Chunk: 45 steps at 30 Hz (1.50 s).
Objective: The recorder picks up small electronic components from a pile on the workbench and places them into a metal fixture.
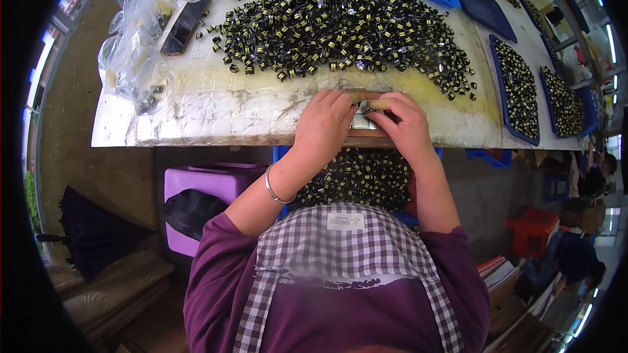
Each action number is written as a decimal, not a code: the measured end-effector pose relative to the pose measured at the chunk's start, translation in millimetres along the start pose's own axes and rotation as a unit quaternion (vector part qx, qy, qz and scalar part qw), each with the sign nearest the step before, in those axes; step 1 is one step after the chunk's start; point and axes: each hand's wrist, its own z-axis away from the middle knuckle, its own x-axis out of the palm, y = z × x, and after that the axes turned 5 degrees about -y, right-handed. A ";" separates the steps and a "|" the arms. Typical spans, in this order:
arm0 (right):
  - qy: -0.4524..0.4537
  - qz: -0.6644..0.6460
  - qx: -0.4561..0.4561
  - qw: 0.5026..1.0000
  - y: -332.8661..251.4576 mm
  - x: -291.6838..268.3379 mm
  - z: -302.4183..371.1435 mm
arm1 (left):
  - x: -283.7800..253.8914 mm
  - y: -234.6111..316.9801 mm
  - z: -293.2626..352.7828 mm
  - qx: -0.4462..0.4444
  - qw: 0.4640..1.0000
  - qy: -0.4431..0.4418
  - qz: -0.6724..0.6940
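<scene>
My left hand (324, 124) and my right hand (407, 125) meet at the table's front edge, fingers bent and tips pinched close together. A small greyish piece (364, 106) shows between the fingertips, too small and too covered to name. Right beneath them lies a ridged, silvery metal block (362, 121) on a brown base. Just beyond my hands spreads a big heap of small black-and-yellow parts (333, 26), which look like little wound coils. More of these parts (356, 176) fill a blue bin below the table edge, in front of my apron.
A phone (186, 26) and crumpled clear plastic bags (134, 46) lie on the table's left. Blue trays of parts (517, 88) stand at the right, with a dark lid (481, 6) behind. A purple stool (186, 186) stands below left. Other people are at the far right.
</scene>
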 end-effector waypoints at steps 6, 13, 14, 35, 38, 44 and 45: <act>0.018 -0.005 -0.017 1.000 6.6 2.0 8.3 | 6.9 -0.6 -0.7 0.017 0.999 0.015 0.042; 0.092 -0.151 0.125 0.976 21.1 -2.5 16.0 | 13.7 3.5 -3.9 0.044 0.999 -0.022 -0.001; 0.097 -0.194 0.139 0.966 20.1 -2.5 14.2 | 14.4 4.9 -3.9 0.043 0.999 -0.022 0.000; 0.098 -0.469 0.172 0.861 28.9 -19.4 17.7 | 16.7 10.5 2.0 0.028 0.999 0.004 -0.040; 0.103 -0.421 0.174 0.884 17.2 -11.4 14.9 | 17.0 8.0 2.3 0.039 0.999 0.017 -0.025; 0.092 -0.219 0.141 0.961 12.3 -4.7 11.7 | 4.6 7.1 -0.5 0.023 0.998 -0.065 0.015; 0.071 -0.078 0.110 0.988 10.7 -4.8 9.7 | -0.4 6.3 -8.2 -0.068 0.993 -0.094 -0.023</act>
